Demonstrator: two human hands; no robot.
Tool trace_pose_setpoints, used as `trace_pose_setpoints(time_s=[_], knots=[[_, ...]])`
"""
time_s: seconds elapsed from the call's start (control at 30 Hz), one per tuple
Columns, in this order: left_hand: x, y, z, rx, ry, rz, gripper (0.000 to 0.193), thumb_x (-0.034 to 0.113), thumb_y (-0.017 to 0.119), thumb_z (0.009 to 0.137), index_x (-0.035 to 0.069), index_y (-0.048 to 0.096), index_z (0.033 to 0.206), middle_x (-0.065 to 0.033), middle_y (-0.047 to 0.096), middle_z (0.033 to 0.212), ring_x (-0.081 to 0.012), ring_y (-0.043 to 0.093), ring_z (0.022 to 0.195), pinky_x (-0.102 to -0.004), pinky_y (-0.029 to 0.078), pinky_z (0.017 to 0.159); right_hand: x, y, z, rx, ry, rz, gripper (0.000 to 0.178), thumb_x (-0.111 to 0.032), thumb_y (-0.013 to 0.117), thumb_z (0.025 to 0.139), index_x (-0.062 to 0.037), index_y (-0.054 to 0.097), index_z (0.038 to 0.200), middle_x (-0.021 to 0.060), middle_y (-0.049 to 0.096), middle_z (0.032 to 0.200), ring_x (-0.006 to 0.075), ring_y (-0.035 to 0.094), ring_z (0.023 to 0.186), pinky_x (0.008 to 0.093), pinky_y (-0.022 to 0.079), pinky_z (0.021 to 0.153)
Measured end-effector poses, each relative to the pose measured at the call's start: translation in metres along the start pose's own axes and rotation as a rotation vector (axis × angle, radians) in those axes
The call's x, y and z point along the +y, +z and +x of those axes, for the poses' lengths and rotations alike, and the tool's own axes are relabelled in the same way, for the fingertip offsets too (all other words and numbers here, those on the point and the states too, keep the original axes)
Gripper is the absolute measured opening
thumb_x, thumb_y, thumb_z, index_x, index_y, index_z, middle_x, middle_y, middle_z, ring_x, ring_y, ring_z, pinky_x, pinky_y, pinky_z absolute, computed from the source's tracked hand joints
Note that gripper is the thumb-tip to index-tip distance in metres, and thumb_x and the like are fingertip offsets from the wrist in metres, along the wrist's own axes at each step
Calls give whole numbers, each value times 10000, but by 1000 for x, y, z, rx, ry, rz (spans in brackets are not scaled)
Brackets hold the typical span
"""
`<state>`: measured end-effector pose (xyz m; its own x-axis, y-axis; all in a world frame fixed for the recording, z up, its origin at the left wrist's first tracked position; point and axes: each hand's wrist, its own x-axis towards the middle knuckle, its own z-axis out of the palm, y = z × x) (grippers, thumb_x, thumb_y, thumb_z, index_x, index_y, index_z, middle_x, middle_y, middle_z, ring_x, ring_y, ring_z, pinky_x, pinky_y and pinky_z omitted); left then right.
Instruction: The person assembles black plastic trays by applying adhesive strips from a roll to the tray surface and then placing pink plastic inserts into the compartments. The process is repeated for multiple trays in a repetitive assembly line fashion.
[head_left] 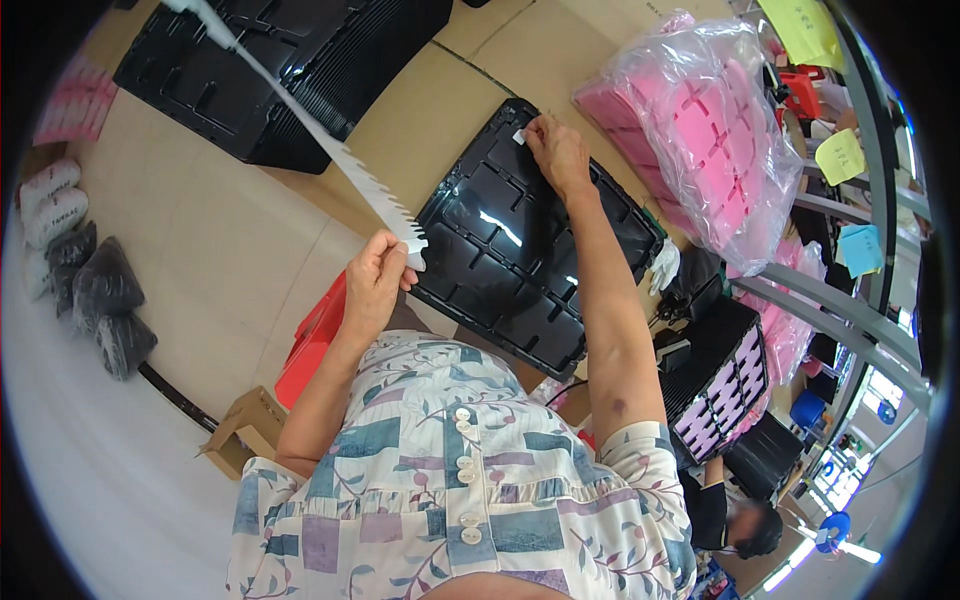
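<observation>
In front of me lies a stack of glossy black plastic trays (478, 255) with moulded ridges, set at a slant. My left hand (375, 285) pinches the lower end of a long white paper strip (335, 150) with a toothed edge, which runs up to the far left. At the far corner of the top tray, my right hand (560, 155) has its fingers drawn together on a small white label (520, 137). The label's edge sticks out beside the fingertips; how firmly it is gripped is hidden.
A tall stack of black trays (270, 70) stands far left. Pink trays (700, 120) in clear plastic lie at the right, near a white glove (664, 268) and a metal rack (840, 300). A red stool (315, 340) is left of my body. A person (735, 525) works lower right.
</observation>
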<state>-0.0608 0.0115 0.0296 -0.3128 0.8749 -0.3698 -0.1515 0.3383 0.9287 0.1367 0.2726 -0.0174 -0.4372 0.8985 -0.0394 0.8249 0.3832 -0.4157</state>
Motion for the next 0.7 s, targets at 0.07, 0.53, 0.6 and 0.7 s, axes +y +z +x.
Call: trace_pose_setpoints(time_s=[0.07,0.53,0.6,0.7], knots=[[6,2,1,6,-15,-6,136,103,538,979,12,586,891,-35,637,724,-68,588,602,-219,469,542,3,7,2,19,-24,-50,160,-233,620,885,-82,664,916,157,692,959,373,668,869,490,512,778],[-2,-3,-1,24,18,-20,127,94,530,986,5,571,906,-38,616,702,-77,603,617,-224,485,558,6,12,11,46,-457,-287,87,-112,593,830,-40,550,851,168,639,816,366,652,728,450,534,631],[-3,-2,-1,20,21,-21,127,94,528,986,3,569,907,-41,617,705,-79,606,621,-226,488,565,7,10,7,-15,-448,-207,108,-130,606,846,-48,539,868,168,632,823,377,646,753,467,519,640],[-1,-1,-1,-2,18,-7,132,97,513,994,6,569,917,-49,632,746,-79,599,637,-226,491,582,5,15,1,157,-269,-160,93,-109,611,834,-45,545,823,148,624,777,337,651,719,434,532,623]])
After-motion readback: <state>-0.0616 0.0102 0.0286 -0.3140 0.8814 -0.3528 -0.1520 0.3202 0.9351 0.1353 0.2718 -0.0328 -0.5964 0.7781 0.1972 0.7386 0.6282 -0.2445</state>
